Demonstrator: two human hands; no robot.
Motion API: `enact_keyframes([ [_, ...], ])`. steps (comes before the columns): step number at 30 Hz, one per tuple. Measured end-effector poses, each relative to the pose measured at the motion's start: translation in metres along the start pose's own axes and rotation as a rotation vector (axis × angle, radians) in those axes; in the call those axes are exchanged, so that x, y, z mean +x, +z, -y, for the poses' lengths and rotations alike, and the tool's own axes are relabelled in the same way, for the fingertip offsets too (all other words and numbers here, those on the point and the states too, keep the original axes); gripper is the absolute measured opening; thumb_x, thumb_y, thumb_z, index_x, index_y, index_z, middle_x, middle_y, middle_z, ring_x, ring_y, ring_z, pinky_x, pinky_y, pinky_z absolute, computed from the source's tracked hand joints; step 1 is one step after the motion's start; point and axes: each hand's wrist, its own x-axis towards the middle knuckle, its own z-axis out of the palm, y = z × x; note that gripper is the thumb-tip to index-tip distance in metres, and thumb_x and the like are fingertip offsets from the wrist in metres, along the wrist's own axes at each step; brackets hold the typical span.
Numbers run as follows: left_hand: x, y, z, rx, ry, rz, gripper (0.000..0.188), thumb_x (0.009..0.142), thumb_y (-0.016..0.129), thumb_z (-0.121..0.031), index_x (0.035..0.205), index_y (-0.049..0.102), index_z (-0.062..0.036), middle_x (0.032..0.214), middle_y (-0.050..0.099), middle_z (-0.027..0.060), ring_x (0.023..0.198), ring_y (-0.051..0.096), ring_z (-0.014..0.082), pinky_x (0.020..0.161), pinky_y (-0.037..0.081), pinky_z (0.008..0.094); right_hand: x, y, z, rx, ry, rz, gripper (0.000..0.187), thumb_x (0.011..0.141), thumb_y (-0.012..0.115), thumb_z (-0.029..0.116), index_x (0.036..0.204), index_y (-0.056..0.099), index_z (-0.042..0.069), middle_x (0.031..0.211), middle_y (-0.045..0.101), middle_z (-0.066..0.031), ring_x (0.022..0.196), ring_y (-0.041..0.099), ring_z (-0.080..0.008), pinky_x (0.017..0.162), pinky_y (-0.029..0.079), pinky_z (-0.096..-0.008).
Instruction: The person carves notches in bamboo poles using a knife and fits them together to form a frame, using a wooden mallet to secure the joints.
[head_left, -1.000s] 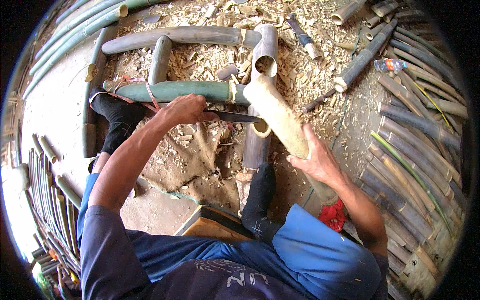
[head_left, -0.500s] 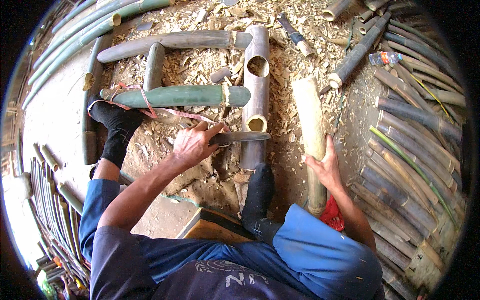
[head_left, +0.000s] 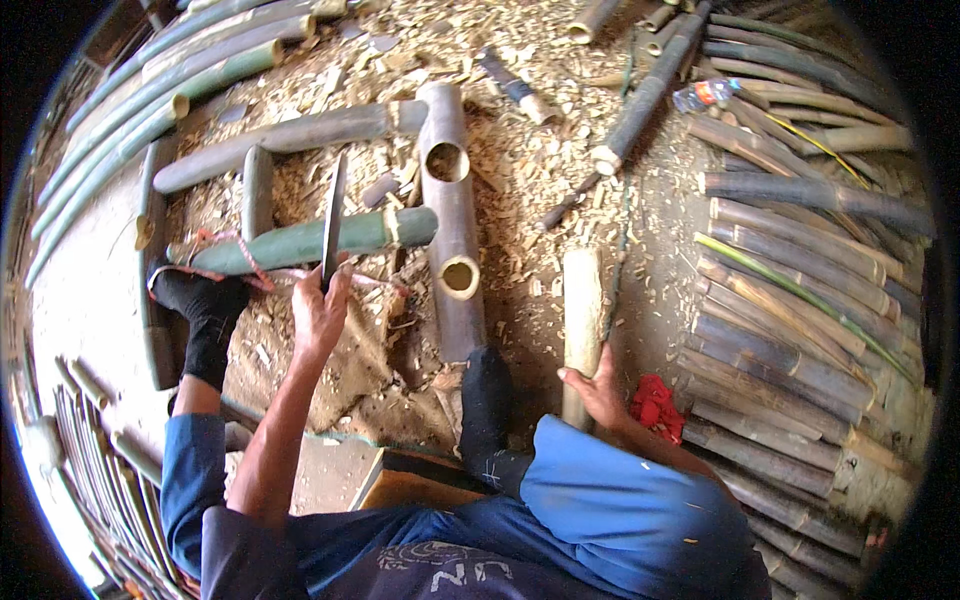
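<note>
My left hand [head_left: 322,312] is closed around a knife [head_left: 334,215], its long narrow blade pointing away from me and crossing over a green bamboo pole [head_left: 375,231]. That pole meets a thick bamboo post [head_left: 455,225] that has two round holes cut in it. Over on the right, my right hand [head_left: 597,388] grips the lower part of a pale, rounded wooden club [head_left: 583,310], near my right knee. The club stands apart from the post. My black-socked left foot [head_left: 200,300] is at the pole's left end, and my right foot [head_left: 487,395] touches the post's near end.
Wood chips [head_left: 520,180] cover the ground, with a bound-handled tool [head_left: 517,88] and a dark chisel-like tool [head_left: 570,202] lying among them. Bamboo lengths [head_left: 790,280] are stacked to the right, near a plastic bottle [head_left: 705,95]. Red cloth [head_left: 657,408] lies beside my right arm.
The knife has swung from pointing right across the post to pointing away over the green pole. The club has come down nearer my knee, uncovering the dark tool. My view has shifted right.
</note>
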Motion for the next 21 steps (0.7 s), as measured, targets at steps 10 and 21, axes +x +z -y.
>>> enact_keyframes([
  [10, -0.032, 0.104, -0.095, -0.472, -0.107, 0.418, 0.051, 0.106, 0.055, -0.045, 0.128, 0.067, -0.0011, 0.089, 0.068, 0.0033, 0.081, 0.059, 0.0107, 0.072, 0.052, 0.0295, 0.015, 0.016, 0.091, 0.019, 0.020, 0.196, 0.097, 0.089, 0.075, 0.042, 0.158, 0.020, 0.003, 0.138, 0.051, -0.0238, 0.123, 0.056, -0.0347, 0.103, 0.048, -0.0449],
  [21, -0.084, 0.124, -0.089, -0.251, 0.113, 0.322, 0.072, 0.099, 0.065, -0.038, 0.154, 0.039, -0.0004, 0.142, 0.049, 0.0297, 0.130, 0.053, 0.0374, 0.109, 0.043, 0.0446, 0.114, -0.076, 0.029, -0.070, 0.079, -0.335, 0.039, 0.091, 0.071, 0.027, 0.123, 0.061, 0.008, 0.085, 0.067, -0.0075, 0.077, 0.062, -0.0221, 0.072, 0.051, -0.0411],
])
